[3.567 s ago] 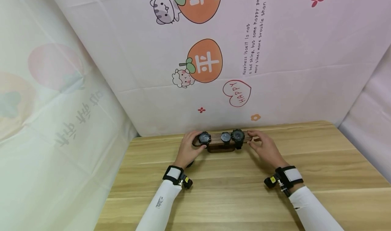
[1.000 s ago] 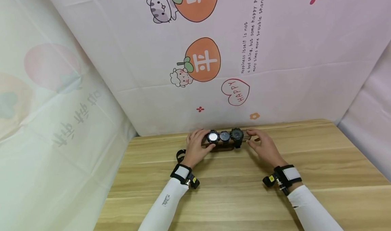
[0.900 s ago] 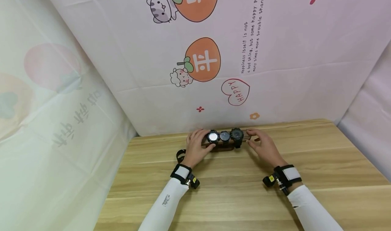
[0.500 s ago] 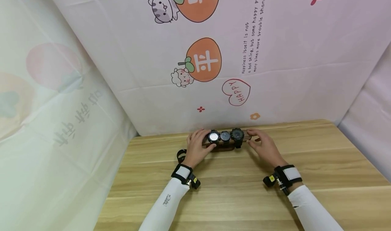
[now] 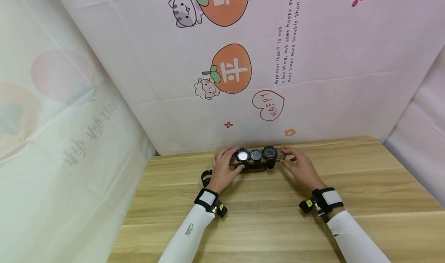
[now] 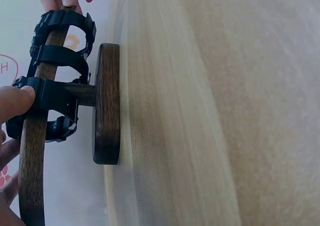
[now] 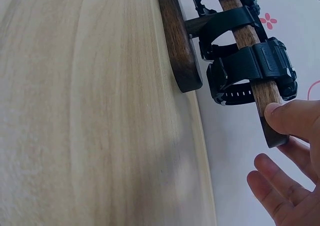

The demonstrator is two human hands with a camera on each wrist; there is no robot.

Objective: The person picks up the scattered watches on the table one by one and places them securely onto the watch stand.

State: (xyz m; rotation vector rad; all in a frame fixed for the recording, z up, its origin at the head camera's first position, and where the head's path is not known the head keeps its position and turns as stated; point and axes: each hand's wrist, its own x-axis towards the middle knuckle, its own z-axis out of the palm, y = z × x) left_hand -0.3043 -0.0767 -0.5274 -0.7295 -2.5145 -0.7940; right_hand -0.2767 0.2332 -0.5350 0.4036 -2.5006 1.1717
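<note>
A dark wooden T-bar watch stand (image 6: pixel 107 111) stands upright on the table near its back edge, with three black watches round its bar. My left hand (image 5: pixel 222 172) holds the leftmost watch (image 5: pixel 242 155), its thumb pressing the strap in the left wrist view. That watch sits right beside the middle watch (image 5: pixel 256 155), its dial shining bright. Farther right is a larger watch (image 5: pixel 269 153). My right hand (image 5: pixel 303 170) grips the bar's right end, thumb on the near side in the right wrist view. The bar's left end runs out past the leftmost watch, partly behind my left hand.
Another black strap loop (image 5: pixel 206 177) lies on the table left of my left hand, partly covered by it. The wooden table (image 5: pixel 264 224) ends at the back against a white printed cloth (image 5: pixel 187 128). More cloth hangs at the left and right sides.
Compared with the oldest frame, my left hand and the leftmost watch have moved right along the bar, up to the middle watch. The strap loop is more exposed. Over the last second nearly nothing moves.
</note>
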